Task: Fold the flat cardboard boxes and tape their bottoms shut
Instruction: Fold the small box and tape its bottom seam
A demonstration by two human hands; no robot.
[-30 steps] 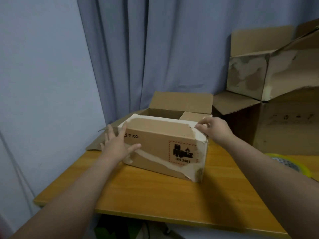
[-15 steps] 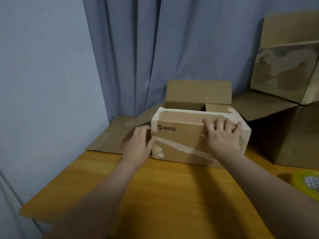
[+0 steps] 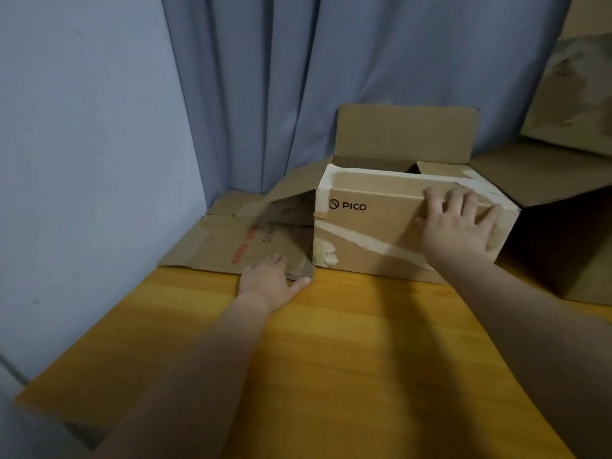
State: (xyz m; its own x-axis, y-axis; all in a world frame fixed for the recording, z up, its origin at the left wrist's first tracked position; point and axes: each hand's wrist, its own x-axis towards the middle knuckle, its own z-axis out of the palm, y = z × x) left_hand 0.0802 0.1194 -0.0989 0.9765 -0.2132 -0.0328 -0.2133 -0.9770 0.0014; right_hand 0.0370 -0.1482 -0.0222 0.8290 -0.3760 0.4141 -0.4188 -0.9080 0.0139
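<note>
On the table (image 3: 364, 359), flat cardboard (image 3: 218, 246) lies left of the PICO box (image 3: 374, 226).

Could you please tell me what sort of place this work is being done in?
Likely a room corner in a home or small office, used for packing: a wooden table against a plain wall, a blue-grey curtain behind, and worn cardboard boxes piled at the right.

"PICO" with round logo — front face of cardboard box (image 3: 381, 226); red print on flat cardboard (image 3: 225, 240) — unreadable.
</note>
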